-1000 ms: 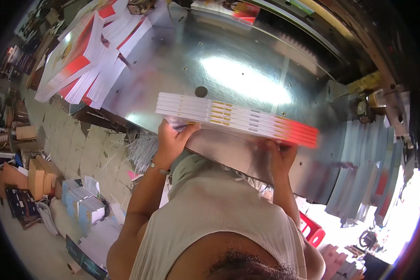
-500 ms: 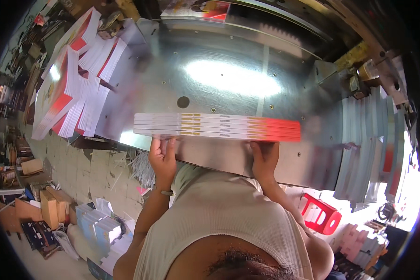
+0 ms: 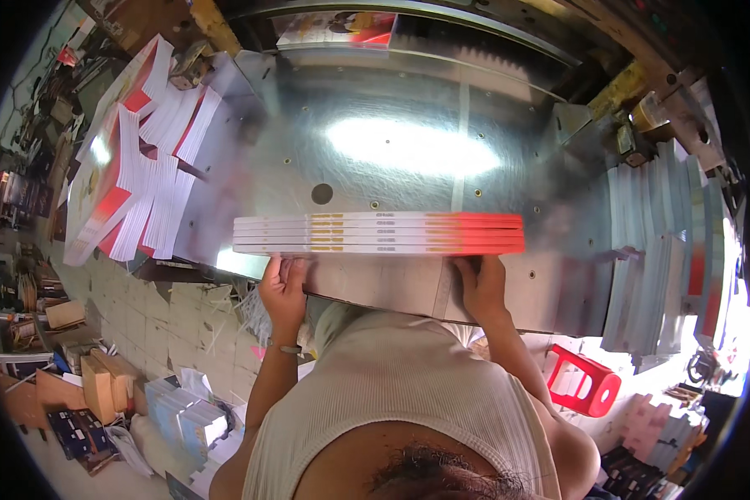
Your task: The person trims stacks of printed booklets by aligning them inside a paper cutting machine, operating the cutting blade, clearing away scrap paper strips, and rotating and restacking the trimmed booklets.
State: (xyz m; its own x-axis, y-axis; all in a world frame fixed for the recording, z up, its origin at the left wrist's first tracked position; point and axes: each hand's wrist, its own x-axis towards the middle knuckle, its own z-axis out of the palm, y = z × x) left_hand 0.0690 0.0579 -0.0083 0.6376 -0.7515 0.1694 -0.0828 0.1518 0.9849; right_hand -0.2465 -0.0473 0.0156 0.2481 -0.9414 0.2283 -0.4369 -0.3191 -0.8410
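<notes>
A small stack of softcover books (image 3: 379, 233) spans the near part of a metal machine table (image 3: 408, 196), their white spines, marked with gold and fading to red at the right end, turned up toward me. My left hand (image 3: 283, 292) grips the near side of the stack toward its left end, thumb and fingers partly tucked under the books. On the same side, toward the red end, my right hand (image 3: 482, 287) has hold of the stack, its fingers partly hidden behind the thumb and the books.
Fanned piles of red-and-white books (image 3: 129, 175) lie at the left of the table. Pale stacks of paper (image 3: 642, 250) stand at the right. Another printed stack (image 3: 333, 32) sits in the machine's slot at the back. A red plastic stool (image 3: 587, 383) stands on the floor, lower right.
The book stack has shifted slightly left and toward me, and sits straighter across the view. Both hands keep hold of it; the whole view has also moved a little.
</notes>
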